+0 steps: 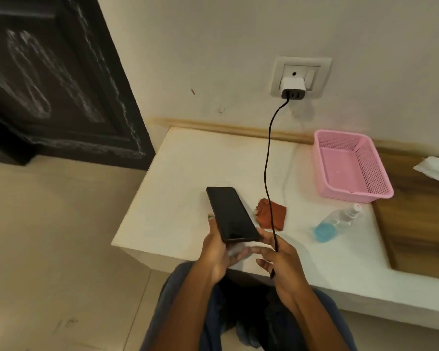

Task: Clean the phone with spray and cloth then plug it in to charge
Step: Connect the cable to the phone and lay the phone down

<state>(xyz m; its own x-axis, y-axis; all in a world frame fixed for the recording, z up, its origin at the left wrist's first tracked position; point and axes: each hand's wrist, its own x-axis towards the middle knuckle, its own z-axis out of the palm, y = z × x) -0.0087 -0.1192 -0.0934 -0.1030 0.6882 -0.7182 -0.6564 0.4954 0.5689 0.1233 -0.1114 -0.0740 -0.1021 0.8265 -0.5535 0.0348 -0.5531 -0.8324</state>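
The left hand (217, 252) grips the slim black glass phone (231, 214) over the white counter's (188, 173) edge; the right hand (280, 259) pinches the black charging cable (267, 158). Rust-red cloth (270, 216) and clear spray bottle (336, 221) lie aside, so cleaning looks finished; plugging remains.

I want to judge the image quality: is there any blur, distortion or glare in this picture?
Head view: wide-angle bending curves the table edge and dark door frame; slight motion blur softens the left hand, right hand and spray bottle; lighting is dim and warm, the cable casts a faint shadow; no strong glare on the phone.
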